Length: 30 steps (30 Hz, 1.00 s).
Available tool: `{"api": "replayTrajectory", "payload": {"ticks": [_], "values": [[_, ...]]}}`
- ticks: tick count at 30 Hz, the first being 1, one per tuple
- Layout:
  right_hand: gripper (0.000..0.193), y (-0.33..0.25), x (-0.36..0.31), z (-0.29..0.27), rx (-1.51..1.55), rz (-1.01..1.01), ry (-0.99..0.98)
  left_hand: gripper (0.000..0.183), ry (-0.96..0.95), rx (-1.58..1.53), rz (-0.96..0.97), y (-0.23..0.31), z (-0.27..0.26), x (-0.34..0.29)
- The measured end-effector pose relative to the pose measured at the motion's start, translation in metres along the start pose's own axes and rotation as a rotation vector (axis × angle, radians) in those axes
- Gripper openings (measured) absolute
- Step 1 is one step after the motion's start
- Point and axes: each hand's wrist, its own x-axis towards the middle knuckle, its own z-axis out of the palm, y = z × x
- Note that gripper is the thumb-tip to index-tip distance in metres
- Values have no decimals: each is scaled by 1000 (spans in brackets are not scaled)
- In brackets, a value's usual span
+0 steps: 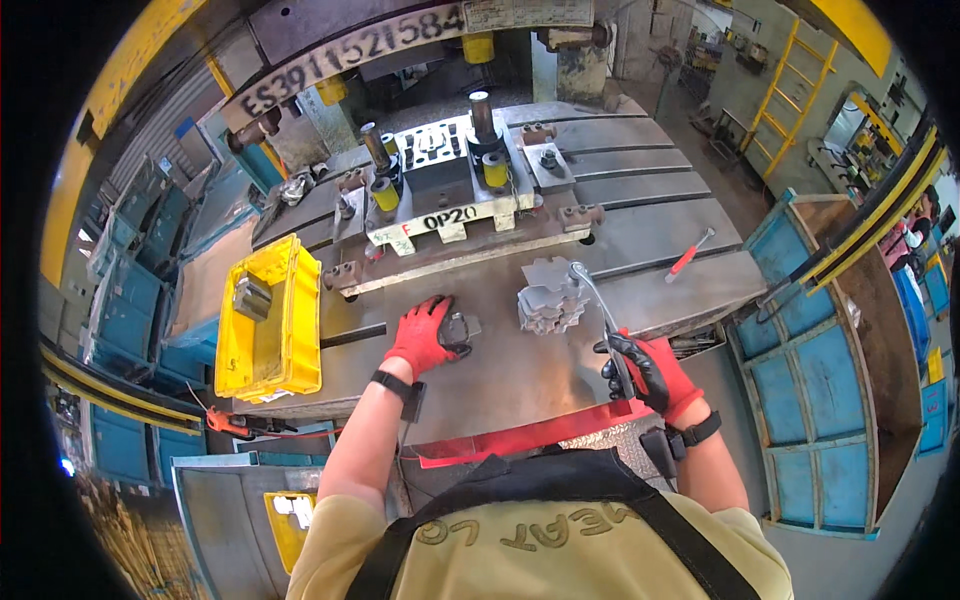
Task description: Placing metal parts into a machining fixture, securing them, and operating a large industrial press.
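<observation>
My left hand (425, 336), in a red glove with dark finger pads, is low over the press table. Its thumb and fingers close around the edges of a small flat metal piece (461, 327). My right hand (648, 372), gloved in red and black, grips a long slim metal tool (606, 312) with a rounded head; its exact kind is unclear. The tool's head is by the upper right of a stack of notched metal plates (553, 297); whether it touches them I cannot tell.
Beyond my hands a die set (445, 205) with yellow-sleeved posts is on the slotted press table (650, 215). A yellow crate (303, 330) holding metal blocks is at left. A red-handled tool (684, 262) lies at right. Blue bins (815, 400) flank the table's right side.
</observation>
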Motion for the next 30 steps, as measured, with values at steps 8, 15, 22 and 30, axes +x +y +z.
{"api": "replayTrajectory", "payload": {"ticks": [8, 15, 22, 30], "values": [[24, -37, 55, 20, 45, -33, -221, 57, 374, -277, -103, -35, 8, -23], [19, -55, 197, 94, 264, -152, -461, 24, 453, -1380, -532, -77, 7, -84], [52, -49, 309, 136, -78, -258, -254, 15, 525, -1022, -943, -121, 54, -172], [39, -55, 313, 141, -172, -181, -221, 20, 168, -1092, -1065, -120, 101, -210]]}}
